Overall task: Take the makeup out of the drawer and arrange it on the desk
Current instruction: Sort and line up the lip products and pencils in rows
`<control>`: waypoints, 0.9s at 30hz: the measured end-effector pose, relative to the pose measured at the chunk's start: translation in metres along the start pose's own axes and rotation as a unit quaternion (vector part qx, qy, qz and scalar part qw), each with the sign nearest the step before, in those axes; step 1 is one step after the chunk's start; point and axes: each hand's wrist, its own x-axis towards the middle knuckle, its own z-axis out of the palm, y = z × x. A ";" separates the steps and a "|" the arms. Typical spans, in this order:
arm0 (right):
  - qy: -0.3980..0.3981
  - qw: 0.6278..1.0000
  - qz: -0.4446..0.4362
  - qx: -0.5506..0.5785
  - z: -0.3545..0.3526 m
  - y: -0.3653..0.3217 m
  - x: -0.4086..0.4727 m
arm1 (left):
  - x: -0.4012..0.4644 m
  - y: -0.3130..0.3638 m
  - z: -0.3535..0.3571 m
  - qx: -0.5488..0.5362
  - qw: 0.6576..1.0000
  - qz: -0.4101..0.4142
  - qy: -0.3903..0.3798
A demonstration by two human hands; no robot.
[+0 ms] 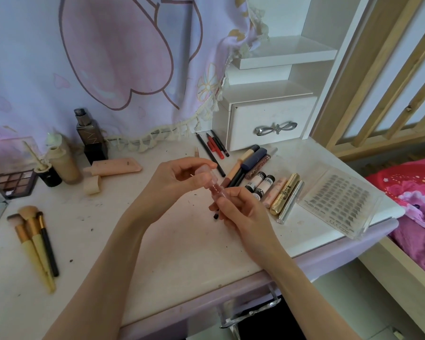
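Holding a small clear pink lip gloss tube [216,190] above the middle of the white desk [157,241], both hands are curled on it: the left hand [179,182] pinches its cap, the right hand [236,207] grips its lower body. It looks light, stiff and smooth, probably slippery, so the body is the better place to hold. To the left lie three makeup brushes [33,239]; on the right, about five mascara tubes [275,192].
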 end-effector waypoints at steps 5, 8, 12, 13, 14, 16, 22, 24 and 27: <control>0.028 0.989 -0.052 -0.134 0.010 -0.006 0.008 | -0.009 0.010 -0.014 0.035 0.999 0.005 0.030; 0.030 0.972 -0.071 -0.220 0.018 -0.011 0.018 | -0.018 0.013 -0.033 0.068 0.997 -0.014 0.045; -0.016 0.967 -0.111 -0.230 0.033 -0.020 0.029 | -0.029 0.022 -0.054 0.135 0.989 -0.027 0.050; -0.027 0.963 -0.119 -0.242 0.036 -0.022 0.031 | -0.033 0.024 -0.059 0.139 0.988 -0.029 0.056; -0.037 0.959 -0.127 -0.252 0.040 -0.023 0.033 | -0.036 0.026 -0.063 0.139 0.988 -0.031 0.066; -0.049 0.954 -0.139 -0.263 0.048 -0.023 0.036 | -0.041 0.027 -0.070 0.141 0.986 -0.035 0.082; -0.029 0.953 -0.126 -0.275 0.044 -0.018 0.039 | -0.057 0.023 -0.098 0.115 0.973 -0.031 0.198; -0.002 0.964 -0.089 -0.251 0.037 -0.018 0.040 | -0.060 0.023 -0.114 -0.007 0.961 -0.029 0.274; 0.019 0.980 -0.022 -0.198 0.043 -0.017 0.044 | -0.060 0.014 -0.114 -0.129 0.944 -0.067 0.296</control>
